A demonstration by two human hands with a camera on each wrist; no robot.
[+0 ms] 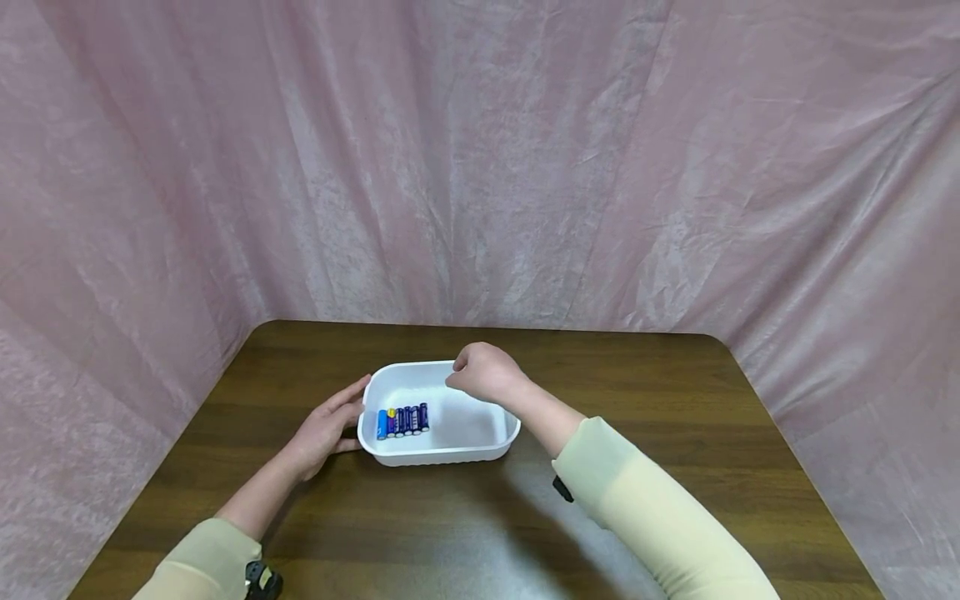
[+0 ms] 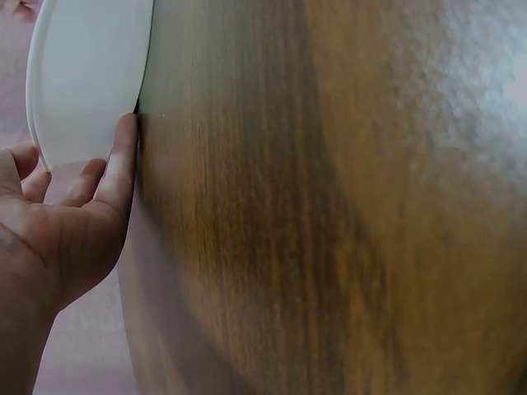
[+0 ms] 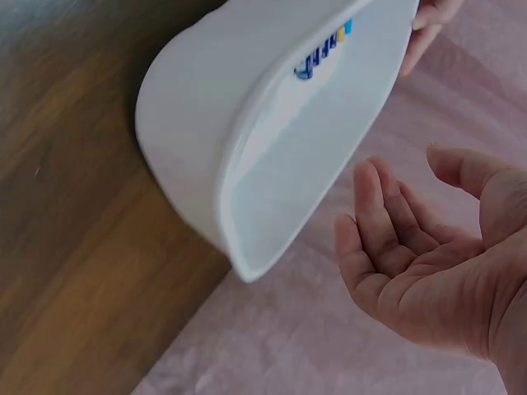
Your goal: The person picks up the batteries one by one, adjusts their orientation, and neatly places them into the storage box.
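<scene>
Left hand steadies the white tray while the right hand hovers empty above it.

The white tray [image 1: 438,450] sits mid-desk [image 1: 675,467], nearer the far edge, with a row of batteries [image 1: 402,421] at its left end. The left hand [image 1: 326,429] rests on the tray's left wall, fingers [image 2: 123,160] straight, gripping nothing. The right hand [image 1: 486,372] hangs over the far rim, fingers [image 3: 375,218] loosely curled and holding nothing. Judging by this, light, steady left pressure should stop the tray sliding.
</scene>
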